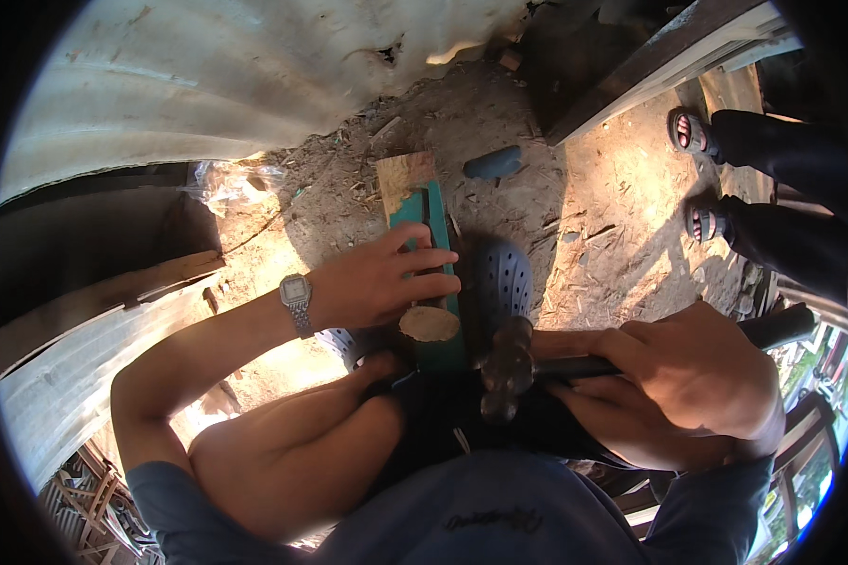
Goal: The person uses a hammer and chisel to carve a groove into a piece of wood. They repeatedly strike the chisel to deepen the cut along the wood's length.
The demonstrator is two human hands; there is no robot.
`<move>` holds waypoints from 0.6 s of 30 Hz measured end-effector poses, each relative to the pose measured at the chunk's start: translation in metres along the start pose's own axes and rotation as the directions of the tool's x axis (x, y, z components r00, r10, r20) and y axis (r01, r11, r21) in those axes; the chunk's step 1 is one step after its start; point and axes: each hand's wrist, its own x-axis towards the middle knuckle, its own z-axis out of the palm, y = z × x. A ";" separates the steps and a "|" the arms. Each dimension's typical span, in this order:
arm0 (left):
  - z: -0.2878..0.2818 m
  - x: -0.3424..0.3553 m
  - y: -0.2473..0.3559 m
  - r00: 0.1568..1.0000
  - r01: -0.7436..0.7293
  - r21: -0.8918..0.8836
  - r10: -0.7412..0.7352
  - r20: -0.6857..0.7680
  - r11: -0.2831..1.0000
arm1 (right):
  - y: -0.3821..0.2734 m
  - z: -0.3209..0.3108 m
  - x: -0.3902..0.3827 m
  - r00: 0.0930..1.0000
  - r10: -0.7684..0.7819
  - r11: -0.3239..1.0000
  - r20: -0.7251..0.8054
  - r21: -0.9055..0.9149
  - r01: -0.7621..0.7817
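Note:
A narrow wooden board (443,348) with green paint and a bare top end runs from my lap away from me. My left hand (377,275), with a watch (295,303) on the wrist, grips it, fingers curled over the top. A dark, narrow strip (427,207) lies along the board beyond my fingertips. A pale, roundish patch or piece (429,324) shows on the board below them; I cannot tell which. My right hand (678,363) is closed around the handle of a hammer (507,367), whose dark head is over my lap, right of the board.
Corrugated sheets (188,66) stand ahead and left. A timber beam (631,71) is at upper right. Another person's sandalled feet (693,132) are on the right. A dark flat piece (490,162) and crumpled plastic (236,184) lie on the dirt floor (320,207).

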 end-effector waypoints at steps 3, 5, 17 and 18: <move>-0.002 0.005 0.000 0.998 0.033 -0.008 -0.033 -0.055 0.999 | 0.001 0.001 0.005 0.996 -0.093 0.996 0.016 0.013 0.093; -0.003 0.005 0.001 0.996 0.038 0.003 -0.037 -0.080 0.999 | 0.000 -0.001 0.010 0.989 -0.133 0.991 0.061 0.004 0.132; 0.013 0.002 0.006 0.990 -0.019 0.177 0.043 -0.135 0.984 | -0.002 -0.005 0.019 0.987 -0.154 0.983 0.041 -0.093 0.157; 0.014 0.002 0.006 0.988 -0.021 0.189 0.049 -0.143 0.982 | -0.002 -0.005 0.020 0.985 -0.168 0.981 0.035 -0.093 0.170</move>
